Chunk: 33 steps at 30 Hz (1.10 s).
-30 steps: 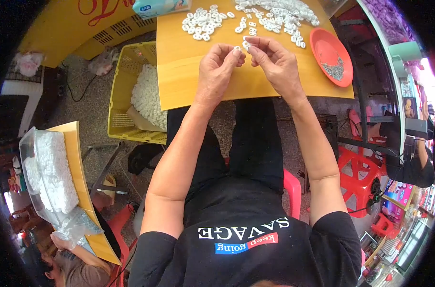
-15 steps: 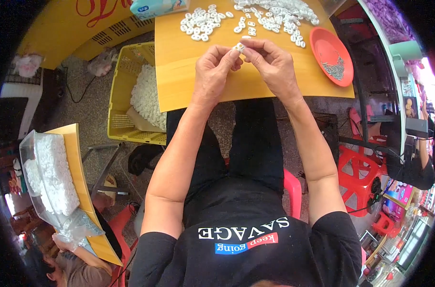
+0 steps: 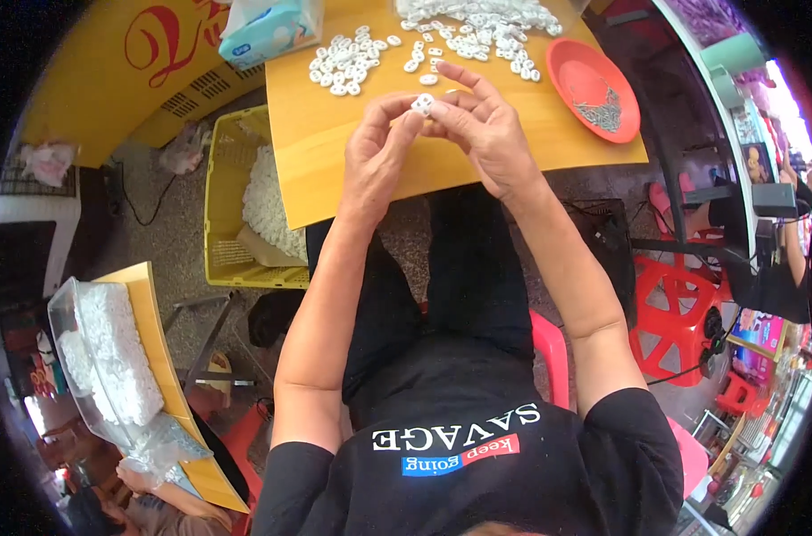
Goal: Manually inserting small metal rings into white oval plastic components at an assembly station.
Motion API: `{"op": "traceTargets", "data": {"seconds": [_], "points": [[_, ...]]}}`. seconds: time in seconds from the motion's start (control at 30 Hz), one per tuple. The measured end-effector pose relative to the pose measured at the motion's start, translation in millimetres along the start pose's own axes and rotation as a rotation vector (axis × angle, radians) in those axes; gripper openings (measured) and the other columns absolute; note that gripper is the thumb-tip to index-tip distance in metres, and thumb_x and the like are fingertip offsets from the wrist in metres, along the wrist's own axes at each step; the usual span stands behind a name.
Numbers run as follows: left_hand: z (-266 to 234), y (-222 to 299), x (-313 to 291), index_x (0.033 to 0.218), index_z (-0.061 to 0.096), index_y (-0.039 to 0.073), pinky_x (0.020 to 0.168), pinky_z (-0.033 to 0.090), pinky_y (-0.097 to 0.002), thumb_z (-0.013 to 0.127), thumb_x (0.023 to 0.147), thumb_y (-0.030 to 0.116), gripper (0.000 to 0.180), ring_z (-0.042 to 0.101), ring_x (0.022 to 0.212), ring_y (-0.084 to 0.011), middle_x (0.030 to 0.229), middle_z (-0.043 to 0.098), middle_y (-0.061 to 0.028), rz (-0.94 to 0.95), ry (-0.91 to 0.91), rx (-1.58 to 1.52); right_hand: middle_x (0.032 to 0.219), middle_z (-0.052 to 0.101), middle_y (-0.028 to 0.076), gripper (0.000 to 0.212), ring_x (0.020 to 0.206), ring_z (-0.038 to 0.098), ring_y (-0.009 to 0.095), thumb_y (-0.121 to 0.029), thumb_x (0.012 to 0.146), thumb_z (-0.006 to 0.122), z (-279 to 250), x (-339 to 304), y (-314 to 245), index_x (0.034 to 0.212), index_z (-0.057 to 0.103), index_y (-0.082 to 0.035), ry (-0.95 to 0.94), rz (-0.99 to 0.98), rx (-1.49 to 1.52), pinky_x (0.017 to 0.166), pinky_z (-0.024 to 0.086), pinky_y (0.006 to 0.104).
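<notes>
Over the near part of the yellow table [image 3: 334, 170], a small white plastic piece with holes [image 3: 423, 104] is pinched between my two hands. My left hand [image 3: 376, 156] grips it between thumb and forefinger. My right hand [image 3: 491, 138] has its thumb against the piece's right side, with one finger stretched out above and the others curled. Just beyond my fingertips lies a loose oval white piece [image 3: 428, 79]. A pile of two-holed oval pieces [image 3: 345, 62] sits to the left, and a larger heap of white pieces [image 3: 486, 18] is at the back.
A red plate [image 3: 567, 67] with thin metal pins [image 3: 602, 114] stands on the table's right, a tissue pack [image 3: 267, 36] at back left. Left of the table, a yellow crate [image 3: 223, 241] holds white pieces. At lower left, another person's hand [image 3: 136, 478] is beside a clear bin [image 3: 80, 375].
The whole view has shifted slightly, with the table sitting a little further left. My right hand's upper finger has lifted and straightened away from the piece, while the left keeps its pinch.
</notes>
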<state>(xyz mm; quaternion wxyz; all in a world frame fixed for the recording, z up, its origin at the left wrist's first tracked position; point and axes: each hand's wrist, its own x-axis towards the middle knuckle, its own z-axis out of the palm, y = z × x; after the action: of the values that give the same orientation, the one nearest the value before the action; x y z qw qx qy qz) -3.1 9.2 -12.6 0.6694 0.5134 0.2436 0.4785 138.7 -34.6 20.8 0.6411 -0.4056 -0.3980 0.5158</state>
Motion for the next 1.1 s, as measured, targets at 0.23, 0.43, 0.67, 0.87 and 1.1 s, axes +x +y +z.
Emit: {"op": "traceTargets", "data": {"seconds": [0.23,0.43,0.67,0.87,1.1], "points": [[-6,20,-29,0.121,0.057,-0.001,0.101,0.039,-0.0309,0.047,0.101,0.022,0.032,0.05,0.119,-0.0183,0.128,0.055,-0.0118,0.037,-0.116,-0.15,0.108,0.063,0.01,0.065,0.097,0.063,0.017,-0.004,0.09,0.062,28,-20,4,0.144,0.026,-0.004,-0.121,0.213,0.41,0.087,0.052,0.0341],[-17,36,-49,0.109,0.061,0.002,0.104,0.038,-0.041,0.06,0.094,0.02,0.024,0.048,0.124,-0.0277,0.117,0.058,-0.0126,0.176,-0.102,-0.275,0.109,0.061,0.009,0.074,0.102,0.06,0.016,-0.003,0.089,0.062,55,-31,-1,0.149,0.018,-0.005,-0.236,0.261,0.494,0.09,0.049,0.0331],[-28,42,-55,0.11,0.062,0.002,0.104,0.039,-0.0387,0.06,0.094,0.018,0.023,0.051,0.12,-0.0258,0.117,0.059,-0.0098,0.16,-0.065,-0.243,0.107,0.062,0.007,0.072,0.1,0.061,0.014,-0.005,0.09,0.062,69,-31,4,0.149,0.02,-0.005,-0.244,0.226,0.419,0.086,0.05,0.029],[-77,60,-53,0.121,0.059,0.003,0.093,0.049,-0.0282,0.061,0.093,0.009,0.029,0.062,0.105,-0.0172,0.113,0.065,-0.01,0.106,0.216,0.301,0.1,0.065,0.006,0.043,0.085,0.06,0.01,-0.013,0.094,0.06,38,-14,5,0.133,0.049,0.002,-0.176,0.063,-0.245,0.079,0.05,0.0234],[-141,52,-48,0.127,0.055,0.001,0.095,0.046,-0.0305,0.06,0.093,0.012,0.036,0.058,0.108,-0.0186,0.118,0.06,-0.01,0.121,0.446,0.778,0.088,0.069,0.003,0.024,0.077,0.059,0.008,-0.017,0.092,0.062,-66,29,-6,0.108,0.068,0.0,0.115,-0.165,-0.895,0.069,0.048,0.0228]]}}
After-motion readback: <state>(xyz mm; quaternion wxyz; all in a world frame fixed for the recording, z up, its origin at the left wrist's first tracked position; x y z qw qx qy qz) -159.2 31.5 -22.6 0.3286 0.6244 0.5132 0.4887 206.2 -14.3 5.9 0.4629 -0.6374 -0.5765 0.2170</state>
